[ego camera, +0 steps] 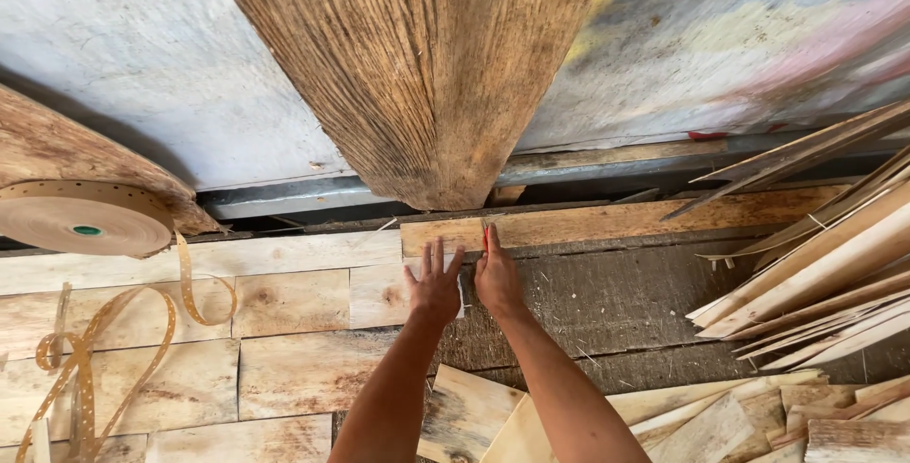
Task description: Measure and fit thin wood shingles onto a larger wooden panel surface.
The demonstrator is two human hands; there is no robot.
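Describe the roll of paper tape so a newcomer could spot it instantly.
Start at the big rough wooden slab hanging at top centre, then look far left. The roll of tape sits there, brown and round, with a perforated strip trailing over pale veneer sheets; nothing else is coiled.

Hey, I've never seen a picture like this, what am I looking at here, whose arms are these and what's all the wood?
This is one picture from a camera worn on a person's head, looking down at their own two bare arms. No machine is involved.

The left hand lies flat, fingers spread, on a thin pale veneer sheet, at its right edge. The right hand is right beside it and pinches a small red-tipped tool; what kind of tool is too small to tell.

Similar pale sheets are laid edge to edge over the dark worktable. A stack of loose strips leans at the right, and more offcuts lie near the bottom. At the left sits a roll of brown perforated tape, with a loose end curling down. A big rough timber beam rises behind the hands.
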